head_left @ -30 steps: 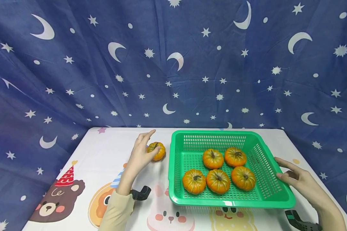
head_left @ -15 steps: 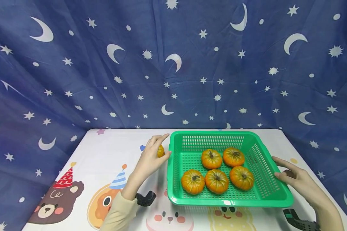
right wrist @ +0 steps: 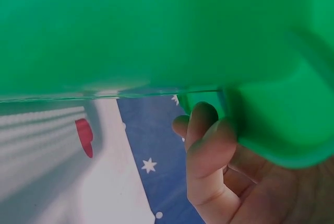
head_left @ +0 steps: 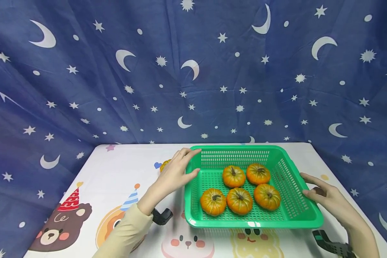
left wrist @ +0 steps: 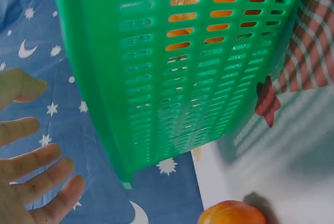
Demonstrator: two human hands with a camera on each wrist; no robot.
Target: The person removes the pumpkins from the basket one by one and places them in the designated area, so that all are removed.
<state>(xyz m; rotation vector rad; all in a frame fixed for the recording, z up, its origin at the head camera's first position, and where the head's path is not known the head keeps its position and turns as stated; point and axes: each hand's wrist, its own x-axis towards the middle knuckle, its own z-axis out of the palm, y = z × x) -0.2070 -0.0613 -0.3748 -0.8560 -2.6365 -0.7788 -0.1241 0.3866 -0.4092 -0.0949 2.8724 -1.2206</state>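
Observation:
A green plastic basket (head_left: 254, 224) with slotted walls holds several small orange pumpkins (head_left: 240, 201). My left hand (head_left: 174, 173) is at the basket's left rim, thumb and fingers spread apart. In the left wrist view, these fingers (left wrist: 39, 164) are straight and a gap separates them from the rim. My right hand (head_left: 330, 199) grips the right rim; in the right wrist view its fingers (right wrist: 211, 148) curl beneath the edge. Another pumpkin (head_left: 165, 165) lies on the table outside the basket, mostly hidden behind my left hand.
A white tablecloth (head_left: 116, 168) printed with cartoon animals covers the table. Behind it hangs a dark blue curtain (head_left: 154, 79) with moons and stars. Shadows of the basket's slats fall on the cloth (left wrist: 297, 145) below it in the left wrist view.
My left hand has moved right, from in front of the loose pumpkin to the basket's left rim. My right hand stays at the right rim. The head view has shifted slightly.

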